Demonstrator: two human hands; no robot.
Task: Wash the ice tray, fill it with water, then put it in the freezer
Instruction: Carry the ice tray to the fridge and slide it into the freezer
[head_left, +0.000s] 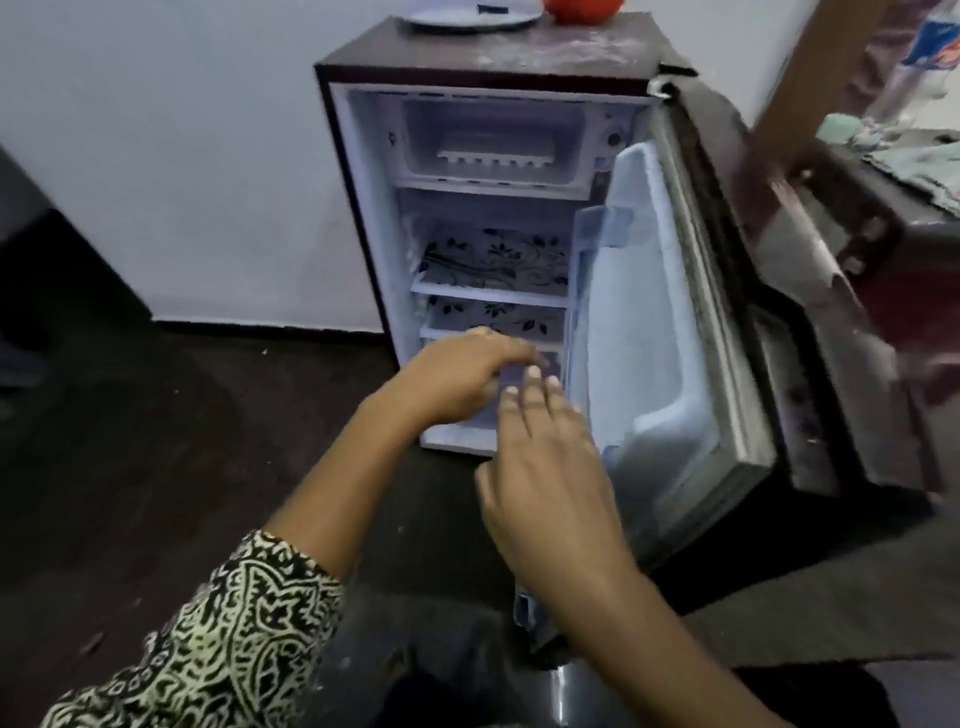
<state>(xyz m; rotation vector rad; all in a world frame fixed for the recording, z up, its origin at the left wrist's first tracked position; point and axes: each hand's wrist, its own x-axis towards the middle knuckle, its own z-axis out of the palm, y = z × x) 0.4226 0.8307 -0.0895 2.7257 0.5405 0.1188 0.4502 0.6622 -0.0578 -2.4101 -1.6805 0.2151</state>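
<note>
Presently the white plastic ice tray (496, 155) is lying flat inside the freezer compartment (571, 130) at the top of the small dark-cased fridge (493, 52), with its row of squarish cells facing outward. The fridge door (649, 338) is standing open to the right, showing a white moulded liner. The left hand (462, 374) and right hand (545, 457) are hovering low before the floral-lined shelves (493, 260), fingers (532, 384) straight, loosely spread, gripping nothing. The left sleeve (223, 623) is showing a black-and-cream print.
</note>
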